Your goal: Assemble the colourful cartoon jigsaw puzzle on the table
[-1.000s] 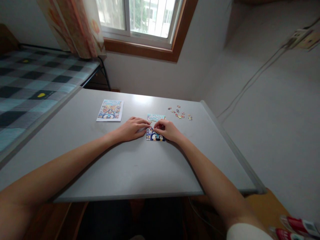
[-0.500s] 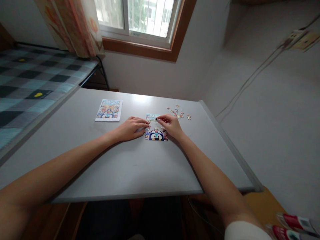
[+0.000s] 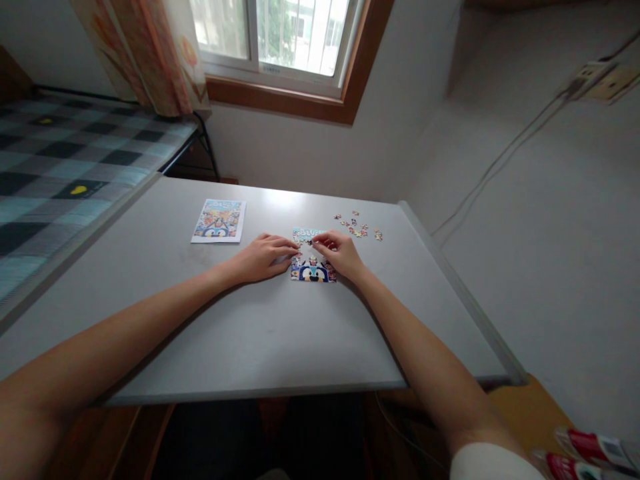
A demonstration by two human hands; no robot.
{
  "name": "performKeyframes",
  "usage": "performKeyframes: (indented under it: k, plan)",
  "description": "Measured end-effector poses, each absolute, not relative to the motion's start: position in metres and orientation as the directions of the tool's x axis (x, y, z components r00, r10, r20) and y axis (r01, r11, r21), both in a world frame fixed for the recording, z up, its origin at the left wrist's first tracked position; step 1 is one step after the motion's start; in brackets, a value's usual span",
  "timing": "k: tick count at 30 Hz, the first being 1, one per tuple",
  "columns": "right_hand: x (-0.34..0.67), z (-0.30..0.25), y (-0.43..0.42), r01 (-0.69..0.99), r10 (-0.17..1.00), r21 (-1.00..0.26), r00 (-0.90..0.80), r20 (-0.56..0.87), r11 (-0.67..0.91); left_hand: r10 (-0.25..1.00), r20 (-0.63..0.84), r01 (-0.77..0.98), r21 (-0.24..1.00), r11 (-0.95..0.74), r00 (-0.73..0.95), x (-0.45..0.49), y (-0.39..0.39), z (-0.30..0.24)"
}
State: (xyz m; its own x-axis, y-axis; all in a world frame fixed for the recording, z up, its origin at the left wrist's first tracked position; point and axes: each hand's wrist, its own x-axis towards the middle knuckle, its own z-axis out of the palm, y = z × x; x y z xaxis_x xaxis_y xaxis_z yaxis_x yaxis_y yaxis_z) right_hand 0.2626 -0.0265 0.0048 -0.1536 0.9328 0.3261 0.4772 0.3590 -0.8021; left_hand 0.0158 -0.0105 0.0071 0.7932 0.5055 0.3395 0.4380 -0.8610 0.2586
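Note:
A partly assembled jigsaw puzzle (image 3: 314,272) lies on the table, with a blue cartoon dog face along its near edge and a bare gap in its middle. My left hand (image 3: 267,256) rests flat at the puzzle's left side, fingertips on its edge and fingers stretched out. Over the upper right part of the puzzle, my right hand (image 3: 340,252) pinches a small dark puzzle piece (image 3: 311,243) between thumb and fingers, low at the gap's upper border. That hand covers the puzzle's right side. Several loose puzzle pieces (image 3: 358,231) are scattered beyond it.
A printed reference picture (image 3: 218,220) with the same dog lies at the table's left rear. The grey-white table (image 3: 260,333) has a raised right rim along the wall. A checkered bed (image 3: 110,153) stands left, and bottles with red labels (image 3: 590,443) are at lower right.
My right hand has shifted very slightly, bringing the pinched piece a little lower and to the left over the puzzle. My left hand stays in place.

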Motion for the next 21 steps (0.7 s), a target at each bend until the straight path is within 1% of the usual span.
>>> performKeyframes:
  k: [7,11,14,17,19,21]
  plan:
    - [0.262,0.006,-0.027,0.481,0.932,-0.799,-0.148,0.331,0.361,0.507,0.337,0.431,0.277,-0.858,0.793,0.015,-0.010,0.007]
    - [0.281,0.015,-0.021,0.483,0.925,-0.798,-0.077,0.373,0.361,0.504,0.333,0.430,0.274,-0.860,0.797,0.015,-0.011,0.008]
    - [0.312,0.023,-0.011,0.498,0.907,-0.805,0.079,0.413,0.323,0.499,0.341,0.428,0.266,-0.864,0.796,0.015,-0.011,0.009]
    - [0.346,0.026,-0.002,0.511,0.859,-0.840,0.334,0.388,0.180,0.493,0.344,0.423,0.261,-0.868,0.799,0.015,-0.009,0.007]
    - [0.366,0.023,0.002,0.527,0.803,-0.847,0.473,0.361,0.070,0.496,0.348,0.424,0.265,-0.866,0.796,0.015,-0.009,0.005]
    - [0.379,0.017,0.004,0.561,0.768,-0.828,0.540,0.345,-0.022,0.501,0.340,0.428,0.269,-0.863,0.796,0.014,-0.008,0.005]
